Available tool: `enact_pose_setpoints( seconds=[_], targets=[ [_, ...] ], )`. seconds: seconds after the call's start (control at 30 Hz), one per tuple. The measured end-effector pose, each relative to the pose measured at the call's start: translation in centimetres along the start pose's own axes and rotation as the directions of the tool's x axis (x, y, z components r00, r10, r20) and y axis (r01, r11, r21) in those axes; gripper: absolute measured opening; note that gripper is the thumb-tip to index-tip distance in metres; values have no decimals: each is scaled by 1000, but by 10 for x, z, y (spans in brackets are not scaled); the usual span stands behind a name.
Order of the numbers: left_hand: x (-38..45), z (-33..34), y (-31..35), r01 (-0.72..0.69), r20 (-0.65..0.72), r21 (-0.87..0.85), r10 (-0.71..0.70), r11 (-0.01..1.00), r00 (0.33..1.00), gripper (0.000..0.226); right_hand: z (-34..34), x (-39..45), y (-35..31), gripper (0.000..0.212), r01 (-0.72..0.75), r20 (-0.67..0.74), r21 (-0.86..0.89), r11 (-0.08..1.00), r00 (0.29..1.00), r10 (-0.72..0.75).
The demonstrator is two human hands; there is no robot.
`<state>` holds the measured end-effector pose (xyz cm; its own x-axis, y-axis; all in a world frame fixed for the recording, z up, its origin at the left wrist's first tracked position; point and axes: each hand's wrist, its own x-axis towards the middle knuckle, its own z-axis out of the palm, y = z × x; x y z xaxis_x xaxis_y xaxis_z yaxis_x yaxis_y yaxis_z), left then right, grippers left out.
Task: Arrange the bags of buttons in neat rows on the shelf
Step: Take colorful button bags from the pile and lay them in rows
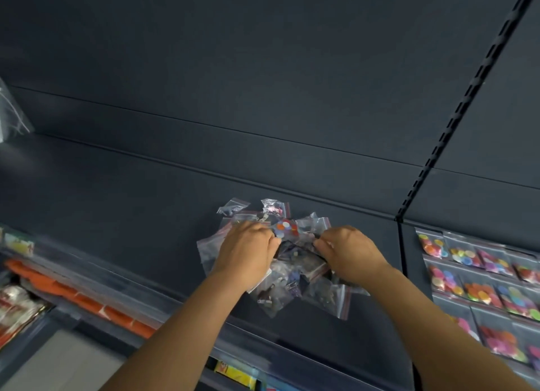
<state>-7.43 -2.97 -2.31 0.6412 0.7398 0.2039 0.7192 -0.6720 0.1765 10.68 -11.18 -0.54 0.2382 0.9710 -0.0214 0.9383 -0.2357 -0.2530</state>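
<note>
Both hands are working in a loose pile of bags lying on the dark shelf. The left hand is lying palm-down on the pile's left side with its fingers curled into the plastic, and the right hand is curling in from the right. Their fingertips are nearly meeting over the pile's middle, and each seems to be pinching a bag there – which bag cannot be told, since the clear plastic is overlapping and blurring together.

1 bag with coloured buttons is sitting just beyond the fingertips, between the 2 hands. More bags are spreading out beyond the grip toward the back panel, and others are fanning out beneath the wrists toward the shelf's front edge.

Well to the right of the right hand, past an upright, flat rows of bright button bags are lying side by side – the frame edge is cutting them off. The contents of the central pile are too dim to make out.
</note>
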Motion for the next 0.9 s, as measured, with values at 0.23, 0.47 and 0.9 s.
enact_pose_setpoints(
  seconds=[0.23,0.47,0.9],
  targets=[
    [34,7,15,42,48,-45,-40,998,998,41,1,22,7,28,38,-89,134,990,996,-26],
    [34,3,2,88,29,85,-91,992,995,28,3,33,20,26,-38,-96,-16,999,995,36],
    [32,3,-8,146,65,-40,-143,988,988,41,15,54,-14,32,54,-7,104,993,999,-54]
  ],
)
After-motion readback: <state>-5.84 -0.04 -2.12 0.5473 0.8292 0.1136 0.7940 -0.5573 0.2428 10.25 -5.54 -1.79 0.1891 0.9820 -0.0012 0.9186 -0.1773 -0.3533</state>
